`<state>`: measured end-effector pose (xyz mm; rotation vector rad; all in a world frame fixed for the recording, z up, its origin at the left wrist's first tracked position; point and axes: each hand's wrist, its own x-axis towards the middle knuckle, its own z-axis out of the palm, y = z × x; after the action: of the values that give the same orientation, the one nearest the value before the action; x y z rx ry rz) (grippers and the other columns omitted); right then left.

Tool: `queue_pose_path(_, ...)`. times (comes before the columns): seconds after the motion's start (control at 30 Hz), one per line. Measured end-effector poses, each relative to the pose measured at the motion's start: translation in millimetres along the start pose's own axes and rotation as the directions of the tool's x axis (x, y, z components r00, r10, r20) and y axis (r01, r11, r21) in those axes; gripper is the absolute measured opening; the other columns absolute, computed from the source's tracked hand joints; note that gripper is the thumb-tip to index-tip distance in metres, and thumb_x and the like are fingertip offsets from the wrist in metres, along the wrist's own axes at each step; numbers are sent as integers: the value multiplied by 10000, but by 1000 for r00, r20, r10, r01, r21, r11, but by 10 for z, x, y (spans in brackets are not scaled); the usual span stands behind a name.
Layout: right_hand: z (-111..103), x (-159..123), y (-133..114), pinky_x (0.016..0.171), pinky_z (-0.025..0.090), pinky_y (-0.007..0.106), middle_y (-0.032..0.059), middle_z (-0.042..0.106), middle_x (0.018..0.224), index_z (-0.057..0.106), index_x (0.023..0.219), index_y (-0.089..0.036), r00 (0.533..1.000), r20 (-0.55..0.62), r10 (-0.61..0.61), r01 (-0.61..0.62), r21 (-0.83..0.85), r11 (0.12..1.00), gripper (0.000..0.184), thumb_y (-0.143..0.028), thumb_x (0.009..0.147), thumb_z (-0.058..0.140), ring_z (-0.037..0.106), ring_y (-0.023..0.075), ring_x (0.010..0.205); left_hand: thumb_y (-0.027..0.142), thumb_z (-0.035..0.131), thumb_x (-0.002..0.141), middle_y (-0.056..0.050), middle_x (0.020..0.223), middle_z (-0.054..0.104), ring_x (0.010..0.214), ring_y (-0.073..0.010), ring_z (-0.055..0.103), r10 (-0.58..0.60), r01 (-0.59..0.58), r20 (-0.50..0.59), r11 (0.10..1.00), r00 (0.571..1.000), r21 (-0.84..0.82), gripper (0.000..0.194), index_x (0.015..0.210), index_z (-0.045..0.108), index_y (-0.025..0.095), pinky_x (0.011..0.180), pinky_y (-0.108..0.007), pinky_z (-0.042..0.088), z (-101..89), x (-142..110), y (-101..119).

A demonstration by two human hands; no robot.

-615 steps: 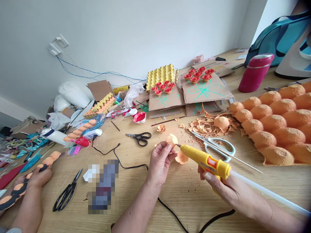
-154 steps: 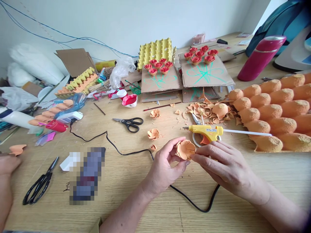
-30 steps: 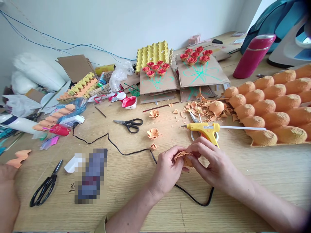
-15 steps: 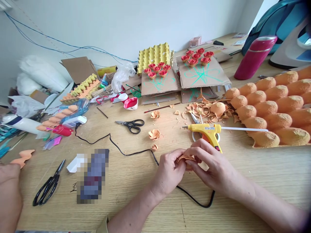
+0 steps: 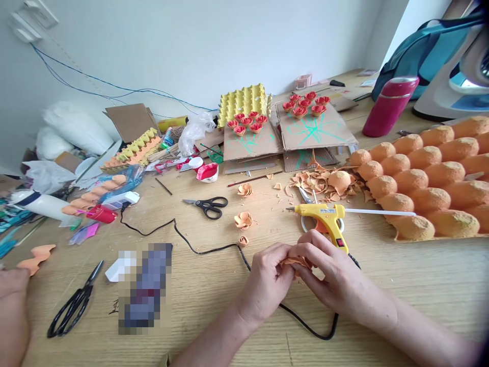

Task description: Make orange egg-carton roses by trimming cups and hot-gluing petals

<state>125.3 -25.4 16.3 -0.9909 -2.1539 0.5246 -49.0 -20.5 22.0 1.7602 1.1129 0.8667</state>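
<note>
Both of my hands meet low in the middle of the view, with an orange egg-carton piece (image 5: 297, 262) pinched between them. My left hand (image 5: 267, 278) grips its left side; the fingers of my right hand (image 5: 330, 270) bend over its right side and hide much of it. Just beyond my right hand lies a yellow glue gun (image 5: 323, 216) with a white glue stick in its back. To the left of it, a small orange rosette (image 5: 243, 240) and two larger paper flowers (image 5: 243, 220) rest on the table.
Black-handled scissors (image 5: 210, 205) lie left of the flowers; larger scissors (image 5: 74, 303) are farther left. Orange scraps (image 5: 319, 181) pile beside an egg tray (image 5: 428, 178). Red flowers stand on cardboard (image 5: 313, 127) at the back. Another person's hand (image 5: 13, 306) holds an orange piece at left.
The view has tilted slightly upward, so things on the table sit lower in the picture. Both my hands keep hold of the orange piece, with little change in their grip.
</note>
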Motion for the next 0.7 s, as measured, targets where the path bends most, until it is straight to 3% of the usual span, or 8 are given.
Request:
queue_pose_path(0.1, 14, -6, 14, 656, 544, 312, 57, 531, 922, 529, 958, -217, 1000, -2, -18, 18, -6, 1000, 123, -107, 964, 477, 584, 172, 746, -15, 480, 790, -17, 764, 651, 708, -120, 598, 8, -8, -4, 999, 1000, 41, 251, 794, 665, 153, 645, -201, 492, 22, -8, -23)
queue_pose_path(0.23, 10, 3, 18, 669, 540, 306, 53, 523, 913, 520, 999, -217, 996, -81, -36, 37, 19, 999, 135, -95, 975, 467, 575, 173, 774, 136, 495, 893, -16, 809, 650, 648, -113, 619, -191, 198, 52, 951, 980, -237, 197, 983, 668, 165, 569, -205, 555, 84, -29, -40)
queue_pose_path(0.3, 3, 6, 9, 656, 534, 305, 50, 516, 907, 512, 1021, -215, 994, -96, -49, 52, 22, 998, 138, -92, 970, 477, 568, 172, 763, 171, 476, 920, -18, 809, 647, 654, -115, 625, -214, 234, 98, 921, 972, -310, 222, 1025, 671, 162, 576, -217, 577, 88, -31, -40)
queue_pose_path(0.37, 0, 5, -2, 649, 531, 311, 49, 514, 914, 508, 1041, -218, 996, -70, -52, 53, 11, 999, 154, -88, 962, 487, 568, 172, 749, 122, 463, 902, -20, 788, 644, 650, -109, 617, -167, 185, 91, 948, 982, -260, 231, 968, 682, 150, 595, -209, 564, 66, -25, -37)
queue_pose_path(0.53, 16, 3, 2, 650, 530, 316, 53, 517, 930, 501, 1011, -231, 999, -11, -42, 42, -13, 999, 147, -93, 964, 485, 575, 175, 753, -5, 485, 806, -24, 764, 646, 709, -125, 593, 45, -46, 22, 996, 999, 80, 237, 820, 666, 147, 680, -220, 508, 4, -6, -24)
queue_pose_path(0.6, 27, 5, 17, 652, 524, 313, 49, 512, 913, 490, 990, -230, 998, -46, -51, 51, -5, 999, 149, -84, 966, 475, 565, 174, 754, 22, 476, 845, -27, 770, 648, 696, -126, 595, 19, -20, 18, 998, 1000, 59, 243, 884, 678, 153, 657, -216, 514, 10, -12, -23)
queue_pose_path(0.7, 34, 7, 30, 645, 513, 311, 37, 505, 883, 475, 972, -230, 994, -102, -49, 49, 5, 999, 150, -80, 960, 478, 547, 169, 730, 110, 452, 927, -37, 810, 658, 664, -122, 609, -74, 78, 40, 992, 996, -98, 255, 1031, 680, 158, 584, -201, 534, 27, -27, -25)
